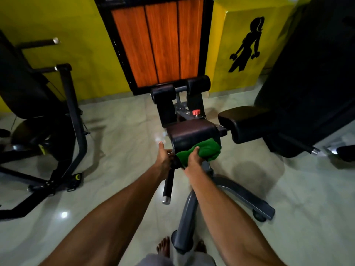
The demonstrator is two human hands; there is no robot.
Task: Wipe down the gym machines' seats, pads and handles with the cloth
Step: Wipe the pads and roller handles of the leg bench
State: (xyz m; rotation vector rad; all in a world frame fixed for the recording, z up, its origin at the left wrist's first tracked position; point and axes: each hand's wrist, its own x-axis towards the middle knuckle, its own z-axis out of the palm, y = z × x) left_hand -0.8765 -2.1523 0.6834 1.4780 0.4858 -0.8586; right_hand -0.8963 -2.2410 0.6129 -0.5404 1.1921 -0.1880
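Note:
A dark padded seat (190,132) of a gym machine stands in the middle of the view. A green cloth (203,149) lies pressed against the seat's near edge, and my right hand (194,159) grips it. My left hand (164,157) holds the top of a black handle bar (168,186) that slopes down from the seat's left side to a chrome end cap. Beyond the seat sit two black roller pads (177,89) and a red knob (196,112).
Another black pad (244,120) with a chrome-tipped handle (307,147) is to the right. A black exercise machine frame (71,112) fills the left. The grey base legs (240,196) spread on the glossy tiled floor near my bare feet (164,246). Yellow walls and an orange panel stand behind.

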